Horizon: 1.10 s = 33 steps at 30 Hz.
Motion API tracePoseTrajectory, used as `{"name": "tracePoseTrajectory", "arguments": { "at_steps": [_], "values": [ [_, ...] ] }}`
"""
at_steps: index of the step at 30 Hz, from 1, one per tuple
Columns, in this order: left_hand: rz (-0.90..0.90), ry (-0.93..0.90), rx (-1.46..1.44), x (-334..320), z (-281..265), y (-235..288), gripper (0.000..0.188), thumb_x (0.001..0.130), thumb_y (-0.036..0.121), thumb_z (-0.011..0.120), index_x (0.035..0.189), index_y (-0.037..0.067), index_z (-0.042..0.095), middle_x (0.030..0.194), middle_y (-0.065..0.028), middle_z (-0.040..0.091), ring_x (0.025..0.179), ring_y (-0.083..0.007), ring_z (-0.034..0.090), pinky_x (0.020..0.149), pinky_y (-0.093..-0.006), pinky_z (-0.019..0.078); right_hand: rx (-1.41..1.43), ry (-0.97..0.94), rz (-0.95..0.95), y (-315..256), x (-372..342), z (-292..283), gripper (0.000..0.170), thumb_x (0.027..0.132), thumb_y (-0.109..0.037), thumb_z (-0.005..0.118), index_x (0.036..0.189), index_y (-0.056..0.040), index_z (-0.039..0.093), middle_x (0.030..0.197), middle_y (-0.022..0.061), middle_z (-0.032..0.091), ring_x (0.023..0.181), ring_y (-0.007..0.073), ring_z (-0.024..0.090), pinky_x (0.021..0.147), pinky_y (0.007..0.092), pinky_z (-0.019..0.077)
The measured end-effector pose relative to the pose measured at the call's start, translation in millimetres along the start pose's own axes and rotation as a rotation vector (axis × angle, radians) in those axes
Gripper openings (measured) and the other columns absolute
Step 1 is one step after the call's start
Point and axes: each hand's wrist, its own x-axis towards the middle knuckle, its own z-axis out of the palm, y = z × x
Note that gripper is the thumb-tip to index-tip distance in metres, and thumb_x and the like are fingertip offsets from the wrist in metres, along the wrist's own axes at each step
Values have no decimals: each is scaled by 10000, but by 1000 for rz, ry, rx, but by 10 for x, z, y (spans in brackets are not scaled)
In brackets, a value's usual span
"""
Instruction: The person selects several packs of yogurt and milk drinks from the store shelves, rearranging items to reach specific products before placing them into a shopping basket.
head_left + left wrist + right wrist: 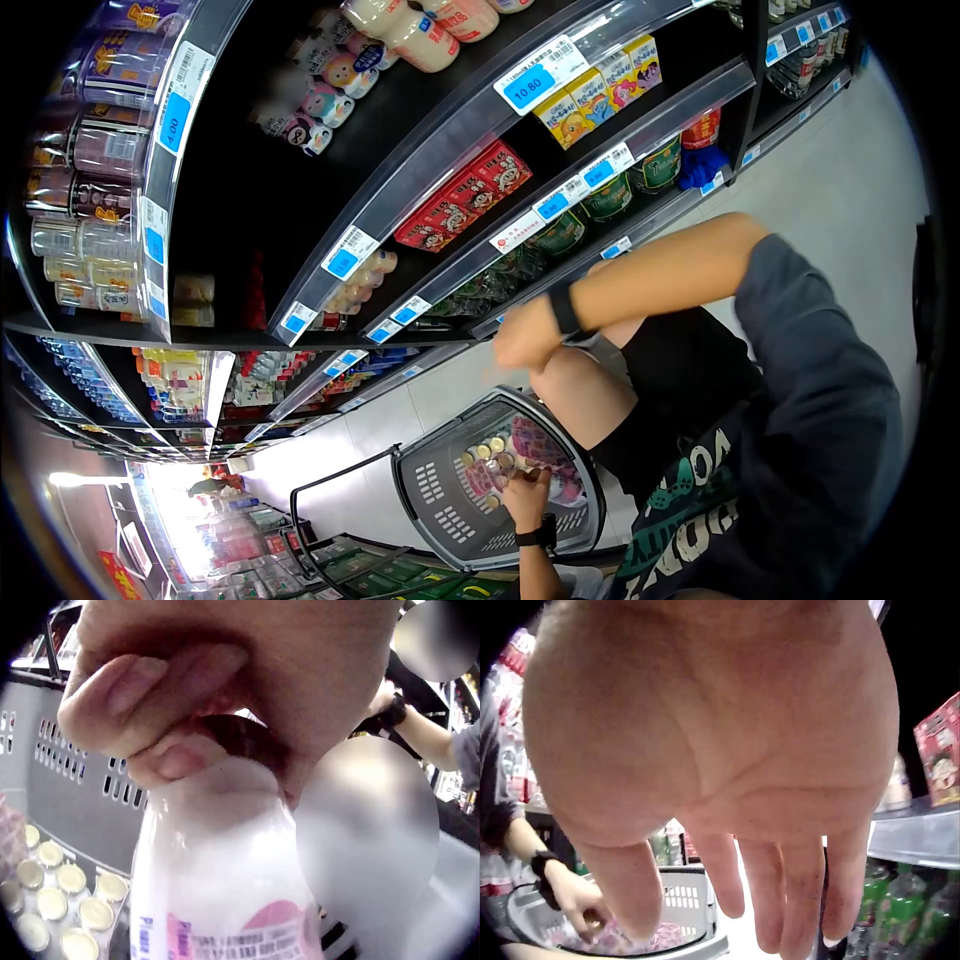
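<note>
My left hand (pixel 527 497) is down inside a grey shopping basket (pixel 425 500). Its curled fingers grip the top of a white plastic bottle (pixel 225 855) with a pink-marked label; the lower part runs out of the left wrist view. Beside the bottle in the basket are small bottles with pale round lids (pixel 52 904), packed in rows, and a pink patterned package (pixel 535 445). My right hand (pixel 712 750) is held outside the basket near the shelves, palm facing the wrist camera, fingers extended and holding nothing.
Shelves with blue price tags (pixel 530 87) line one side, carrying red boxes (pixel 465 195), yellow cartons (pixel 600 90) and green bottles (pixel 900 896). The basket's long black handle (pixel 345 475) sticks out to one side. Pale floor (pixel 840 160) shows beside the shelves.
</note>
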Motion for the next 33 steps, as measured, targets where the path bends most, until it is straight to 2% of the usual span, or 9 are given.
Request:
{"name": "tracePoseTrajectory", "arguments": {
  "at_steps": [4,10,13,15,20,24,26,28,33],
  "values": [
    [-69,-57,100,145,236,57,433,661,395,702,746,-25,644,692,-229,631,686,-400,623,651,-443,502,-8,-59,207,185,-830,-374,339,736,-280,704,876,-3,566,782,175,637,784,359,628,634,439,497],
    [-95,8,99,208,773,-30,362,746,347,639,717,-12,611,660,-210,628,646,-405,621,622,-479,499,236,73,433,354,-1643,-436,461,752,-295,687,1096,-16,559,988,176,623,939,363,584,799,414,462],
    [-67,-154,240,190,1458,-475,263,801,245,564,759,-9,616,720,-220,639,721,-394,631,651,-476,507,306,99,525,371,-1862,-354,444,756,-249,685,1096,5,557,1007,173,625,956,341,589,810,394,466],
    [232,-183,73,29,1963,-946,228,818,173,510,797,-19,630,808,-231,646,825,-378,630,687,-458,517,340,80,536,366,-1930,-321,443,755,-242,687,1097,7,556,1012,174,625,961,335,591,812,388,468],
    [265,-529,296,94,1962,-928,242,822,203,529,811,-9,644,808,-206,656,802,-330,646,657,-436,523,367,76,523,361,-1961,-309,448,756,-244,693,1096,12,552,1011,178,627,967,328,597,807,378,477],
    [826,-699,760,408,1546,-745,254,825,227,545,823,-1,654,807,-187,663,783,-291,658,632,-419,528,262,183,351,338,-1827,-457,403,786,-258,668,1071,9,569,943,181,631,882,334,607,759,378,482],
    [99,-680,56,375,1245,-466,297,836,298,559,821,19,657,717,-147,672,632,-258,661,557,-396,518,285,263,319,235,-1710,-679,384,795,-249,658,1055,20,575,930,177,630,865,324,608,747,368,485],
    [-168,-799,-306,464,950,-411,356,839,363,560,810,21,653,634,-111,663,535,-246,646,505,-373,501,236,474,209,185,-1553,-865,301,793,-215,640,971,23,590,821,163,611,781,336,592,709,385,472],
    [-117,-406,-211,394,289,-207,389,829,381,586,887,10,685,693,-95,686,679,-190,676,663,-284,525,-133,904,23,268,-1010,-1475,264,780,-145,627,966,28,555,974,157,562,933,337,554,792,403,462]
  ]
}}
